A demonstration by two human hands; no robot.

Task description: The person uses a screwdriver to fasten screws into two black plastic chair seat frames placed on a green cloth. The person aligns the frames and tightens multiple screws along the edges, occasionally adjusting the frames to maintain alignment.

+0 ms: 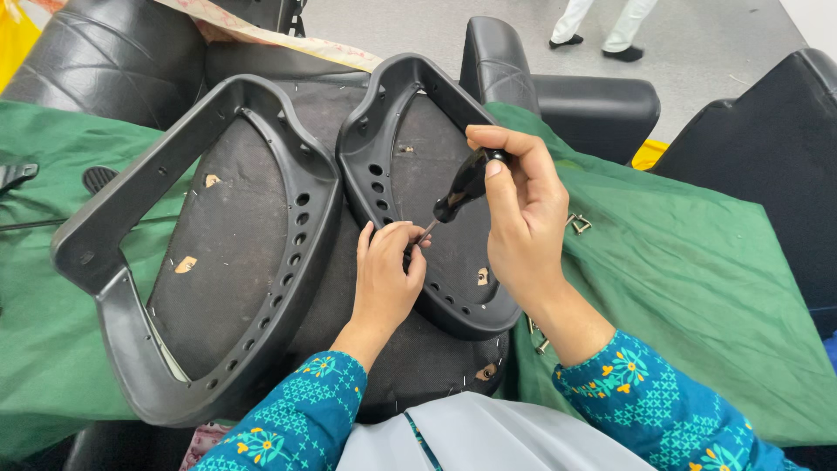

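Green cloth [697, 270] covers the desk, with black padded chair parts [105, 52] behind it and a grey floor beyond, where another person's legs [602, 22] stand. Right hand [523, 218] is curled around the black handle of a screwdriver [462, 187], fingers pressed together on the grip, the tool tilted down to the left. Its metal tip meets the left hand [388, 275], whose fingertips are pinched together at the tip, on the inner rim of a black plastic chair armrest frame with a row of holes [370, 144]. What the fingertips pinch is too small to tell. This frame lies on a dark upholstered seat base [222, 227]. Just beside it to the left lies a second, larger black plastic armrest frame [131, 253]. Small metal clips [578, 223] rest on the cloth to the right.
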